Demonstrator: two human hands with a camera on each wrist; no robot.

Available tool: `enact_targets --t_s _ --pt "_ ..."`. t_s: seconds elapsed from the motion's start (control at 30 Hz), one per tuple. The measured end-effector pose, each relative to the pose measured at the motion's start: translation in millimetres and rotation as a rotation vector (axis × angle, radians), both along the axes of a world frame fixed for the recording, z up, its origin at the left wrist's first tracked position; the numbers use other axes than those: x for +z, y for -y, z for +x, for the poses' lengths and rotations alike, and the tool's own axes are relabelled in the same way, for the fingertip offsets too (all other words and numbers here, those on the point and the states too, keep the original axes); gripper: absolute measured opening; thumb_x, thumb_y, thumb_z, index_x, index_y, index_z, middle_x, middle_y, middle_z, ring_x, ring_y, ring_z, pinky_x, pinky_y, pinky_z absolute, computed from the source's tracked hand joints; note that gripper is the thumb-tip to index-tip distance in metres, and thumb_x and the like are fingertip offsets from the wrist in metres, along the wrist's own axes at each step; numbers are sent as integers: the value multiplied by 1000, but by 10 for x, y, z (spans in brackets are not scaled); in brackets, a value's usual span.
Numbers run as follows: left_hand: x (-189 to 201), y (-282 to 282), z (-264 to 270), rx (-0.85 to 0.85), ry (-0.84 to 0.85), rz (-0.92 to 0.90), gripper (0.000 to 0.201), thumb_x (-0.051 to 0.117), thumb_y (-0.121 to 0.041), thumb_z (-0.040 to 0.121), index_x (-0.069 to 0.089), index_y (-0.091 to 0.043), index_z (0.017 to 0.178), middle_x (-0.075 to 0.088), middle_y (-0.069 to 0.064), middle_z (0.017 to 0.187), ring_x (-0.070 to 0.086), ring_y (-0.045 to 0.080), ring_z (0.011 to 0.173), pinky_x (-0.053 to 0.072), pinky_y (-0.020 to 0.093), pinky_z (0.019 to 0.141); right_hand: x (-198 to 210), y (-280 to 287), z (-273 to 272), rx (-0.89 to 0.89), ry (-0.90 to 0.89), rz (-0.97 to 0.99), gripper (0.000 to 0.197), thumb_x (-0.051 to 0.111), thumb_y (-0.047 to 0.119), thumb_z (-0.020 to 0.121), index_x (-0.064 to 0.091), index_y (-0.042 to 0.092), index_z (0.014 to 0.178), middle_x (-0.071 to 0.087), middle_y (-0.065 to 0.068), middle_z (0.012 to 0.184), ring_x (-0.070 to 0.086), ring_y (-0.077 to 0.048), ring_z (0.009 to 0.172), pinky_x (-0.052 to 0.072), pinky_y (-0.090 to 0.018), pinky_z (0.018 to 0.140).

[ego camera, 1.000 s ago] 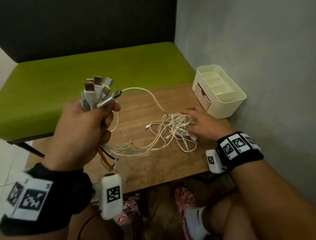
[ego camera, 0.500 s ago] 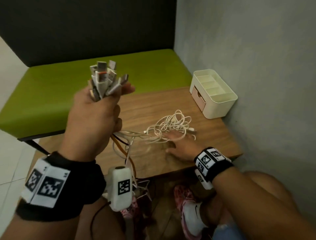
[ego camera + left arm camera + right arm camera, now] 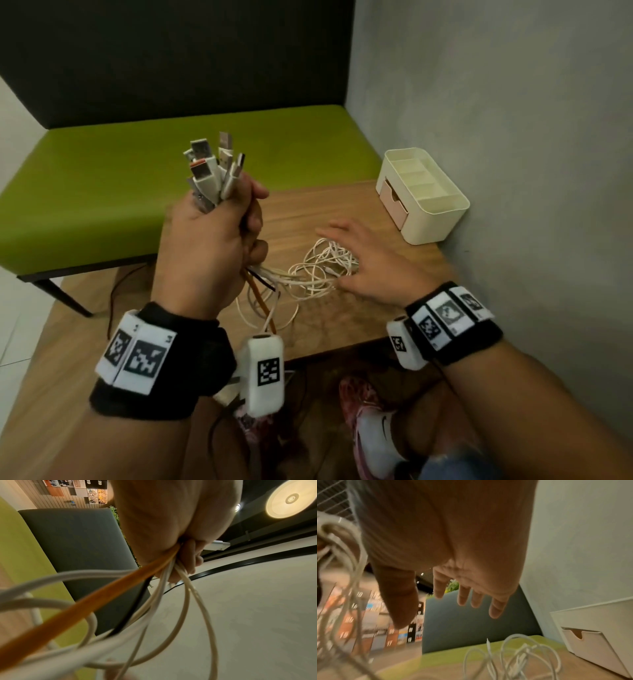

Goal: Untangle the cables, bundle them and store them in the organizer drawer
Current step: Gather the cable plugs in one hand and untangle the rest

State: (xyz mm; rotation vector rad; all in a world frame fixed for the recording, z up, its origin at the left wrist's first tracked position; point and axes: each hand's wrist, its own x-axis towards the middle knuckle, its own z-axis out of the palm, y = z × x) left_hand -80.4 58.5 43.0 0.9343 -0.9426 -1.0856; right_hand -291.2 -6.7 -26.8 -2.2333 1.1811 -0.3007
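My left hand (image 3: 219,240) is raised above the table and grips a bunch of cables just below their USB plugs (image 3: 212,168), which stick up out of the fist. White cables, an orange one (image 3: 96,601) and a black one hang from that fist (image 3: 171,534). Their loose ends lie in a tangled white pile (image 3: 322,270) (image 3: 518,660) on the wooden table (image 3: 308,212). My right hand (image 3: 370,263) (image 3: 453,561) hovers over the pile with its fingers spread, holding nothing. The cream organizer (image 3: 423,195) stands at the table's far right corner, its small drawer (image 3: 590,650) closed.
A grey wall (image 3: 513,137) runs close along the right of the table. A green bench (image 3: 120,171) with a dark backrest stands behind the table. My feet in pink and white shoes (image 3: 373,431) are under the near edge.
My left hand has lifted the plug bunch higher, pulling the cables taut and dragging the pile toward me. My right hand has come up off the pile and spread its fingers.
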Motion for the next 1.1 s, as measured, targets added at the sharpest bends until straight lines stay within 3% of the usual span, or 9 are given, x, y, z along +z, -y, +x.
enact_targets --t_s 0.13,0.23,0.3,0.37,0.43,0.6,0.9,1.0,1.1 --pt "-17 71 -37 3 -42 -16 24 53 -35 91 58 -14 79 40 -2 53 27 8 40 25 17 41 -101 -18 178 139 -69 141 98 77 17 80 17 43 155 3 20 160 9 -6 147 27 -32 118" --pt "-29 126 -75 14 -59 -19 27 49 -31 99 58 -14 80 38 -3 52 27 7 40 25 17 40 5 -246 397 243 412 303 99 82 8 76 25 38 153 24 15 158 23 0 144 31 -21 114" --pt "3 162 -93 -1 -77 -20 28 45 -29 102 56 -14 81 37 -4 52 26 6 40 24 17 39 -30 -331 539 195 639 392 76 81 5 78 45 26 140 51 5 142 46 -8 134 37 -33 114" --pt "76 175 -79 -27 -80 -30 28 44 -30 103 54 -14 82 35 -5 54 27 5 41 25 17 39 -176 -286 612 138 561 455 47 79 18 82 58 26 123 66 3 121 61 -15 116 45 -47 106" --pt "167 155 -22 -45 -68 -58 28 43 -31 104 53 -15 83 33 -5 55 27 5 41 25 17 39 -376 -189 585 126 251 448 38 77 39 81 63 28 115 68 8 113 64 -14 107 48 -46 101" --pt "301 59 249 -11 -48 -96 27 42 -33 103 52 -20 82 30 -9 53 24 1 37 23 14 34 -673 43 358 64 -211 330 91 80 63 66 41 34 144 49 8 143 38 -20 135 33 -43 115" --pt "-256 274 415 166 155 184 28 50 -22 101 55 -19 74 25 -2 53 19 9 41 18 17 40 -478 255 99 32 -87 292 95 81 60 65 38 41 147 29 11 157 34 -10 139 29 -31 111" --pt "-511 396 264 166 266 281 26 49 -15 98 59 -17 74 28 -3 52 20 12 43 17 21 43 -333 294 20 -106 140 125 69 79 52 72 56 31 134 54 12 134 49 -2 120 42 -33 105" --pt "-604 493 100 123 347 329 26 48 -17 99 61 -14 77 31 -6 49 22 12 42 19 23 43 -429 449 -75 -292 5 -198 69 75 59 74 55 33 134 44 4 139 39 -12 128 37 -44 107"
